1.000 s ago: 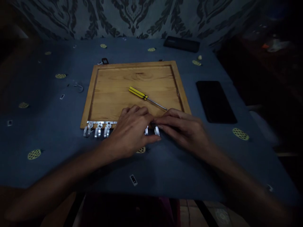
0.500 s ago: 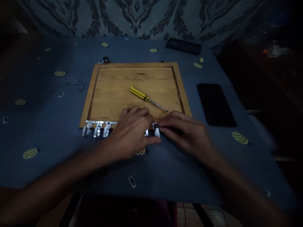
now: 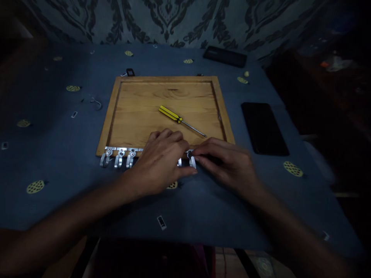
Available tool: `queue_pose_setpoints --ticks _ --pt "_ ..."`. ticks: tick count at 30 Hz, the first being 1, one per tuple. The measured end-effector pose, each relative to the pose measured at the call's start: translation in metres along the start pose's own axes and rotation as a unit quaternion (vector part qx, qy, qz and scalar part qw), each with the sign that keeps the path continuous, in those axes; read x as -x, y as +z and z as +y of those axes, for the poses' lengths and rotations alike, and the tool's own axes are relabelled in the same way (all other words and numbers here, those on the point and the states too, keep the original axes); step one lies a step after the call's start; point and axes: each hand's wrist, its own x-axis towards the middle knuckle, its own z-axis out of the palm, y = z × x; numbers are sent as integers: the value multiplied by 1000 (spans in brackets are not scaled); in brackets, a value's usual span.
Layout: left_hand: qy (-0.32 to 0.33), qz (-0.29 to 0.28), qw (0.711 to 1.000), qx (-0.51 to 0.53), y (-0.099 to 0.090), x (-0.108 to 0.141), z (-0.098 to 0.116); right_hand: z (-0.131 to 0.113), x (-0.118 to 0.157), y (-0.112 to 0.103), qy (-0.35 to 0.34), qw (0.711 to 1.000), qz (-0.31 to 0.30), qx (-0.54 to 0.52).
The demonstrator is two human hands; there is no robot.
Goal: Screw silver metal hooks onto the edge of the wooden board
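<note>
The right hand (image 3: 230, 162) has its thumb and fingertips drawn close together at the rightmost hook (image 3: 192, 162), by its upper end; whether anything small is pinched between them I cannot tell. The left hand (image 3: 162, 162) lies over the middle of the metal hook rail (image 3: 127, 149), its fingers bent and its thumb stretched out toward that same hook; its grip underneath is hidden. The rail runs along the near edge of a shallow wooden tray (image 3: 166, 79), with its hooks hanging past that edge. Three hooks show clear of the left hand at the left end, and part of another shows beside the thumb; any under the palm are covered.

The tray has a raised rim around a flat wooden bottom. Inside lies a screwdriver (image 3: 170, 113), its yellow and black handle toward the far left and its shaft slanting toward the right hand, the tip near the fingers but apart from them.

Just beyond the tray's far left corner is a small black square loop (image 3: 130, 72). A thin curved piece (image 3: 97, 103) lies to the left. To the right is a flat black rectangular object (image 3: 265, 128); farther back are a long black case (image 3: 225, 56), contents hidden, and a small pale round object (image 3: 246, 73). All rest on a blue tablecloth (image 3: 220, 216) printed with yellow shapes.
</note>
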Motion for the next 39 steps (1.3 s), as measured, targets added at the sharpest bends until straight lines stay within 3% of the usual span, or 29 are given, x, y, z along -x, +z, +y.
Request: queue_pose_setpoints --ticks 12,21,28,39 --pt "-1 0 1000 4 -1 -1 1 0 3 -5 8 1000 -3 -12" --pt "7 23 999 23 -2 0 2 -1 11 -20 13 999 35 8" --pt "30 45 999 5 0 0 -2 -4 14 -15 8 999 -27 28" --pt "20 40 999 12 -2 -1 1 1 14 -10 -16 998 -31 59"
